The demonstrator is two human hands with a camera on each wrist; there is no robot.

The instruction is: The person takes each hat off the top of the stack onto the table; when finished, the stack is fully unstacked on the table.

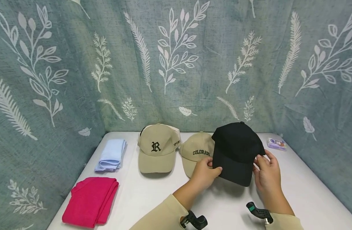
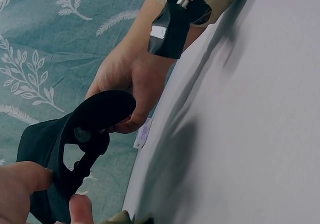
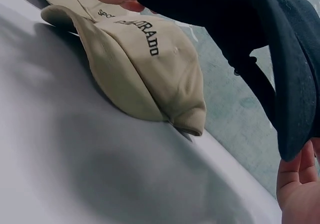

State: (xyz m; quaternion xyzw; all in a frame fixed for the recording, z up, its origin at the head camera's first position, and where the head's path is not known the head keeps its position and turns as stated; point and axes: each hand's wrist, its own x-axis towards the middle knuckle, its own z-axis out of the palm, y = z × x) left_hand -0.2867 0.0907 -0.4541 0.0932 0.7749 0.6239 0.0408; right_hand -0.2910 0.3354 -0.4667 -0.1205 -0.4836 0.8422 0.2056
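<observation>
A black cap (image 1: 234, 153) is held up off the table between both hands, brim down and tilted. My left hand (image 1: 206, 172) pinches its left side near the brim, thumb in front. On the opposite side, my right hand (image 1: 268, 171) grips the cap's edge by the brim. In the left wrist view the cap's hollow underside and back strap (image 2: 87, 166) show. Partly behind the black cap sits a beige cap (image 1: 197, 147) lettered COLORADO, resting on the table. Farther left stands another beige cap (image 1: 157, 150) with a black R, with a white-and-black cap (image 1: 176, 131) partly hidden behind it.
A folded light blue cloth (image 1: 111, 155) and a folded pink-red cloth (image 1: 90, 201) lie on the white table (image 1: 152, 201) at the left. A small purple-and-white packet (image 1: 276, 144) lies at the back right corner. Patterned green curtains (image 1: 176, 105) surround the table's back and sides.
</observation>
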